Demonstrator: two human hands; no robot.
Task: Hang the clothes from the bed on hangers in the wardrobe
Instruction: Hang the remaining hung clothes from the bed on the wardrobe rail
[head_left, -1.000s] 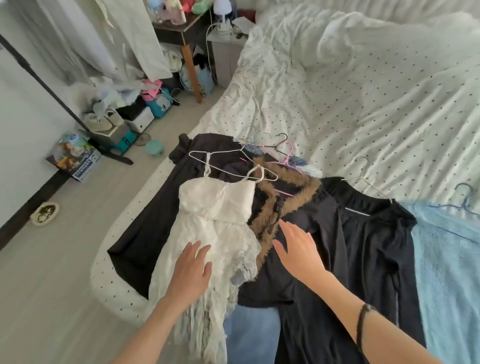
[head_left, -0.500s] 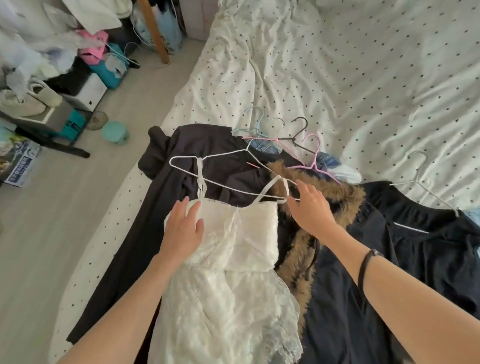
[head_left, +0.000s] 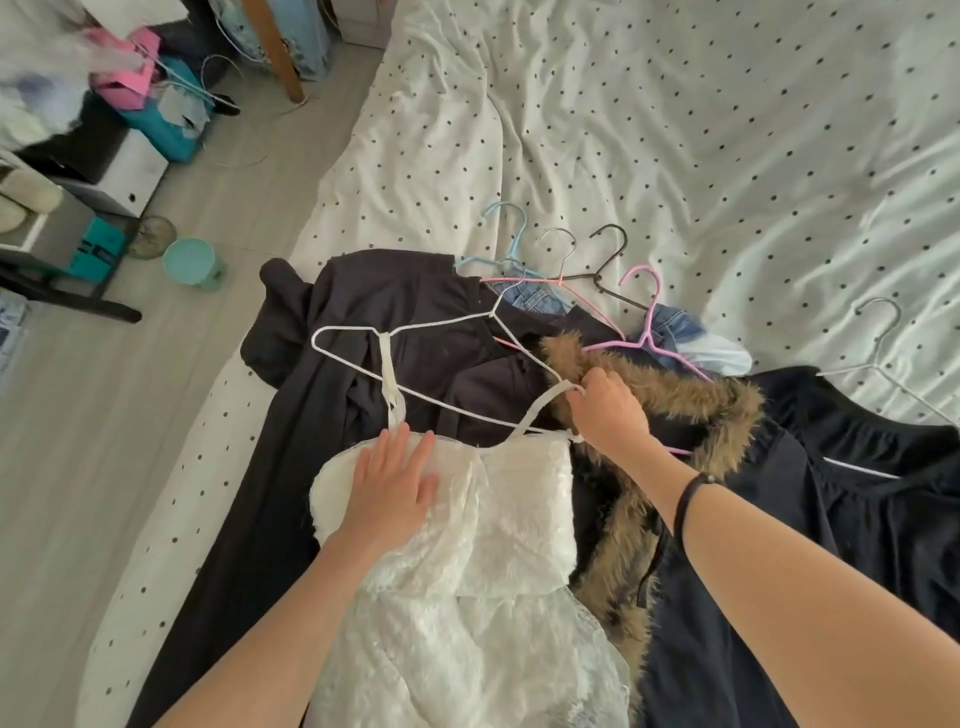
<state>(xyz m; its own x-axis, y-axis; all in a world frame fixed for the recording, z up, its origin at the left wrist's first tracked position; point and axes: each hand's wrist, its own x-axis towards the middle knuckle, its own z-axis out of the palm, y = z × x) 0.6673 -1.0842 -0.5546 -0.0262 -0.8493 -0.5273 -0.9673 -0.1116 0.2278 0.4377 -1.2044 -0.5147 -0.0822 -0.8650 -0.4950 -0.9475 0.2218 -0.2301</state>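
A white lace dress lies on the bed over dark clothes, its two thin straps looped on a white wire hanger. My left hand rests flat on the dress's top edge, fingers straight. My right hand pinches the dress's right strap by the hanger's right end. Under it lie a black garment, a black coat with a brown fur collar and a dark garment on a silver hanger. Blue, pink, black and silver hangers lie in a bunch behind.
The dotted white bedsheet stretches away to the back and right. On the floor at left stand a teal cup, boxes, shoes and a dark stand foot. A wooden table leg rises at the top.
Both hands have moved up the white dress from its skirt to its top. The right hand has taken hold of the right strap, and the view has come closer.
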